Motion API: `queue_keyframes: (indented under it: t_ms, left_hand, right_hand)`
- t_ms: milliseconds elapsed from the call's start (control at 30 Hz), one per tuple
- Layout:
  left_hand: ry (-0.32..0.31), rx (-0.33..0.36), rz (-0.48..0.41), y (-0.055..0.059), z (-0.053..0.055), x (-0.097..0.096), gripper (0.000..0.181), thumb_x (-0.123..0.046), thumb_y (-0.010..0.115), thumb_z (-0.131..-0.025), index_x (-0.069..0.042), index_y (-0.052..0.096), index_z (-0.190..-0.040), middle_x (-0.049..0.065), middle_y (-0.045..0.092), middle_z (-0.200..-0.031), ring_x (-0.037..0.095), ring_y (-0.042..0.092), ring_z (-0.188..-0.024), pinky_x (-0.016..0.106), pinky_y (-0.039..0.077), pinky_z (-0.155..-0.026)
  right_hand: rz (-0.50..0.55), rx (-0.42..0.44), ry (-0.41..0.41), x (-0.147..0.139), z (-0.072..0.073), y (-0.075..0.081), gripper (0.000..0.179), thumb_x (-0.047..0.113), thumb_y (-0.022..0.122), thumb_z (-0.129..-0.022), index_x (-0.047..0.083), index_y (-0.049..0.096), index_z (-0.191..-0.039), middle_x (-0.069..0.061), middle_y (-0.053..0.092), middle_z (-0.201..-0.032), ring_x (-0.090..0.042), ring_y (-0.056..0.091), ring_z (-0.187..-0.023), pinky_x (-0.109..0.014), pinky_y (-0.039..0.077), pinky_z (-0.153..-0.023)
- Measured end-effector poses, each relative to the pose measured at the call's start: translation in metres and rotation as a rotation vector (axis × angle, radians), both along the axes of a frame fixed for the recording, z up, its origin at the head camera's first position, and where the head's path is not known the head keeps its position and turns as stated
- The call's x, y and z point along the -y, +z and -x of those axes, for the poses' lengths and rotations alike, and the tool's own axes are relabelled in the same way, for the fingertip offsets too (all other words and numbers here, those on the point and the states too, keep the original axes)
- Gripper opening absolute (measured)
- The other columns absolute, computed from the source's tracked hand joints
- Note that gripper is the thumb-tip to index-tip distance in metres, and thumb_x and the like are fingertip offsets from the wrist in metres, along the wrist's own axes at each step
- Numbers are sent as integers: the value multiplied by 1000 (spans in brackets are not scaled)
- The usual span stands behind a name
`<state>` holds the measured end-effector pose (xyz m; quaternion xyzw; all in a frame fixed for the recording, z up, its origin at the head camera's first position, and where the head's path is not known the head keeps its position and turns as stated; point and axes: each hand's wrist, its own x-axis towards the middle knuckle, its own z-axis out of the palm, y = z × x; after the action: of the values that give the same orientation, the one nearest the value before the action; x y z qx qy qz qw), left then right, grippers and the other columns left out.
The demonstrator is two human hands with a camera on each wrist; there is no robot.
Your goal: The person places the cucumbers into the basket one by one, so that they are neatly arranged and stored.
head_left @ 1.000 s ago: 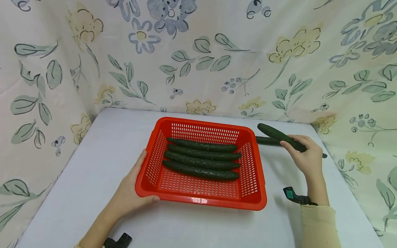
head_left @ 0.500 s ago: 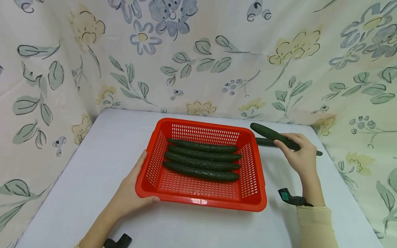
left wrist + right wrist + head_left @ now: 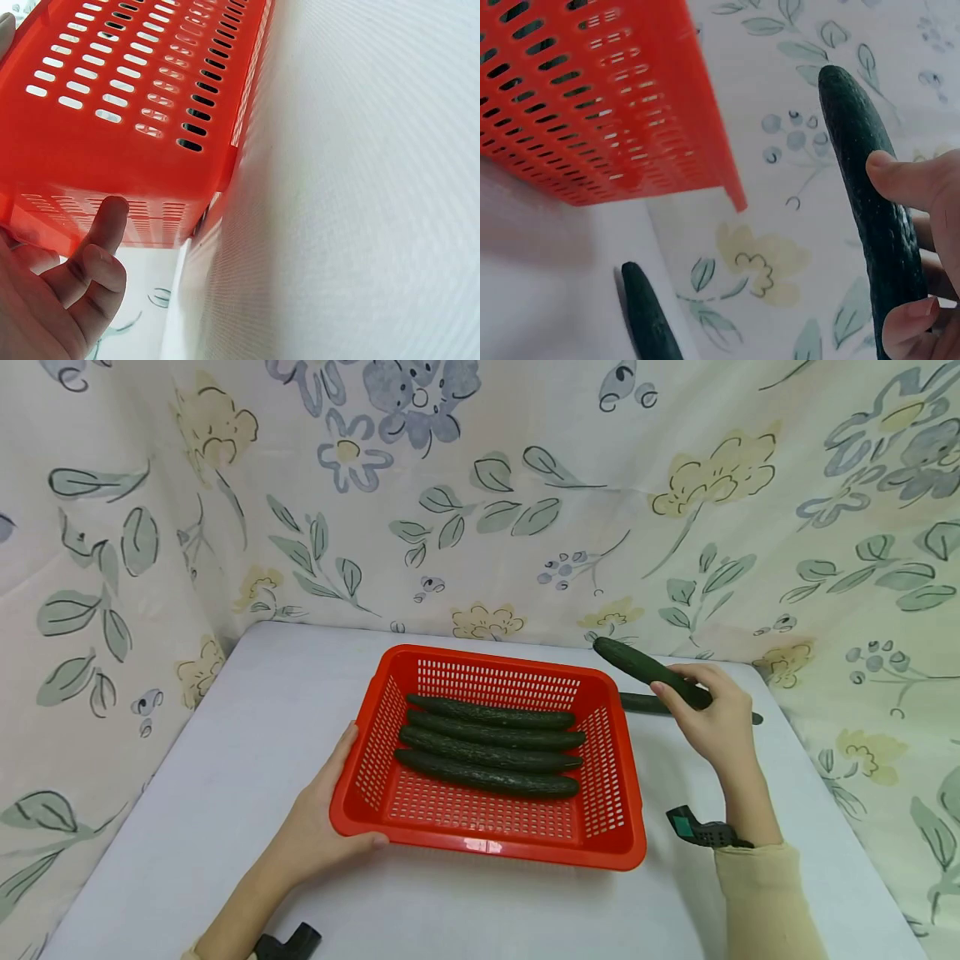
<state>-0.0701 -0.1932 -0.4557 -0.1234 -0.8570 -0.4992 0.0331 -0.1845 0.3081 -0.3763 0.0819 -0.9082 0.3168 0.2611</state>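
Note:
A red plastic basket (image 3: 480, 853) with slotted walls stands on the white table, several dark green cucumbers (image 3: 487, 752) lying side by side in it. At its front left corner my left hand (image 3: 318, 822) holds on, thumb along the front rim and fingers on the left side; the left wrist view has those fingers (image 3: 105, 232) against the slotted wall. To the right of the basket my right hand (image 3: 712, 714) grips another cucumber (image 3: 633, 662), raised and tilted, thumb across it. Behind that hand one more cucumber (image 3: 645, 702) lies on the table, partly hidden.
The white table (image 3: 247, 735) runs up to a flowered cloth (image 3: 465, 527) at the back and sides. The lying cucumber (image 3: 649, 315) sits close beside the basket's right wall (image 3: 577, 90).
My right hand has moved left with its cucumber, then a little upward, bringing the tip closer to the basket's back right corner. My left hand and the basket stay in place.

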Motion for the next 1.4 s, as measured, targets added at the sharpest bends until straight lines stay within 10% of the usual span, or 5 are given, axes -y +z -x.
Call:
queue_keyframes:
  t_ms: [400, 567, 767, 1400]
  left_hand:
    - [-5, 5, -16, 0, 0, 0, 141, -27, 101, -66, -35, 9, -172, 14, 38, -168, 31, 60, -127, 28, 60, -83]
    - [0, 3, -11, 0, 0, -1, 140, -28, 101, -67, -34, 9, -172, 13, 38, -168, 30, 60, -127, 27, 60, -83]
    - [1, 3, -16, 0, -1, -2, 139, -28, 100, -67, -33, 9, -172, 14, 39, -167, 31, 61, -126, 27, 60, -83]
    - [7, 13, -16, -2, -1, -1, 137, -30, 100, -69, -37, 9, -171, 13, 37, -169, 33, 59, -129, 26, 59, -83]
  right_hand:
    - [-91, 41, 105, 22, 11, 28, 33, 22, 86, -92, 3, 78, -118, -20, 73, -113, -33, 66, -94, -5, 39, -72]
    - [-110, 82, 142, 34, 13, 33, 35, 23, 81, -96, -1, 75, -121, -23, 71, -116, -38, 65, -104, -39, 56, -84]
    - [-180, 148, 203, 47, 17, 38, 40, 22, 75, -100, -7, 70, -127, -30, 68, -126, -48, 61, -119, -70, 50, -97]
    - [-358, 316, 289, 103, 32, 70, 38, 27, 74, -102, -5, 72, -122, -23, 70, -117, -39, 64, -103, -55, 55, -87]
